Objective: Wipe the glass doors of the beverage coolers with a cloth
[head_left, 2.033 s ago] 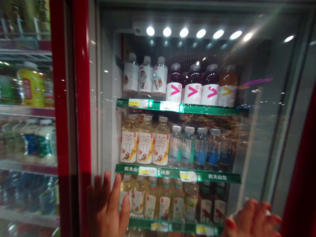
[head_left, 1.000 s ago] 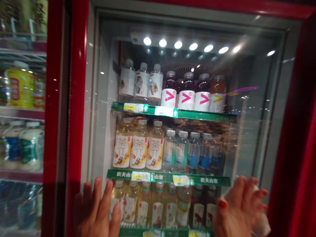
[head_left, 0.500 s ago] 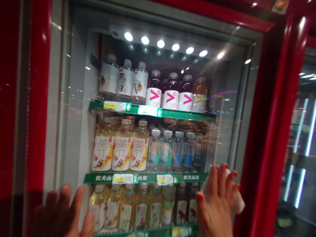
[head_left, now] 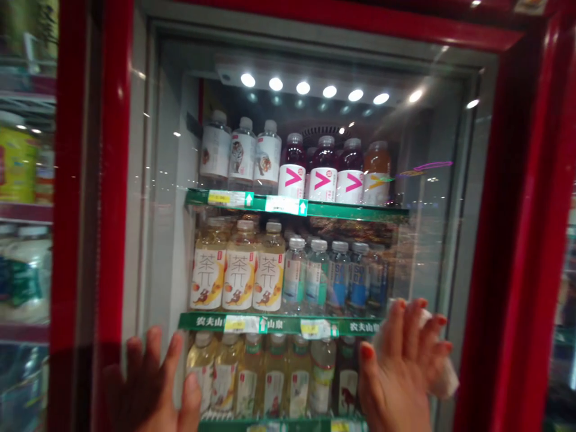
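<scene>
My right hand (head_left: 400, 372), with orange-red fingernails, is raised at the right side of the glass door (head_left: 432, 252) with its fingers extended. A white crumpled tissue (head_left: 445, 381) shows behind its fingers and past its outer edge, between the hand and the glass. My left hand (head_left: 155, 384) is dark and in shadow at the lower left. Its fingers are spread and point up near the door's left side, with nothing visible in them. Whether the left palm touches the glass I cannot tell.
Behind the glass, tea bottles (head_left: 238, 264) and other drinks stand on shelves with green strips (head_left: 360, 211). A red frame (head_left: 508, 240) surrounds the door. Further shelves of goods (head_left: 27, 204) appear at the left. Ceiling lights reflect in the glass.
The view has swung left, so the cabinet sits further right and the left-hand shelves show. Both hands appear further right, the left one more so. The tissue stays under my right hand.
</scene>
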`<state>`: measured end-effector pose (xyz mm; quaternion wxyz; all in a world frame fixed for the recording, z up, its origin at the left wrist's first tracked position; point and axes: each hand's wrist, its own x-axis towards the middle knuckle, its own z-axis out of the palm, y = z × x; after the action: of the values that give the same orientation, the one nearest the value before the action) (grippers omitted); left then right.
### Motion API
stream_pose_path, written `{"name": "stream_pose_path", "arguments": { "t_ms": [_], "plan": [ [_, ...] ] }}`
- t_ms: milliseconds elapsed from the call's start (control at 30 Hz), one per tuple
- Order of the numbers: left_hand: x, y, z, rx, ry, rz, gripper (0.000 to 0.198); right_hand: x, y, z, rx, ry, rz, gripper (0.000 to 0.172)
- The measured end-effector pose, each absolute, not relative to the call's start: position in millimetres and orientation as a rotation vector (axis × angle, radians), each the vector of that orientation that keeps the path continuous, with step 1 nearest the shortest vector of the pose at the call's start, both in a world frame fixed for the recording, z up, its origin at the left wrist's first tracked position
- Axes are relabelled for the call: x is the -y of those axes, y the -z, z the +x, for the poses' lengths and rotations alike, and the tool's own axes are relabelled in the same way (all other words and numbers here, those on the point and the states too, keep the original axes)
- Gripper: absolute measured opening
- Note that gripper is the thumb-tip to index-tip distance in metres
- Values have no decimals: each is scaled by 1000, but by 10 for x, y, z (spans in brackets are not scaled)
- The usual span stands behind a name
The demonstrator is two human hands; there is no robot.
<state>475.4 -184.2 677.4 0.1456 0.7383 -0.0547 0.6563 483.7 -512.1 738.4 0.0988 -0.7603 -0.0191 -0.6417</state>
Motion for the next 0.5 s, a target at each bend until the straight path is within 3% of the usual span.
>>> {"name": "stream_pose_path", "arguments": {
  "t_ms": [100,267,333,500],
  "plan": [
    [1976,-6901,4670,158,-1908,2097,84,4396,-7327,4776,553,2031,-2278,75],
    [2004,-6962,4634,271,-2003,2150,85,4163,-6822,4790,1274,2258,-2180,43],
    [1990,-6962,4626,279,-2006,2187,86,4422,-7091,4798,1185,2211,-2259,46],
    [2005,-6944,4604,303,-1969,2134,79,4473,-8254,4771,437,2021,-2325,75]
  ]
}}
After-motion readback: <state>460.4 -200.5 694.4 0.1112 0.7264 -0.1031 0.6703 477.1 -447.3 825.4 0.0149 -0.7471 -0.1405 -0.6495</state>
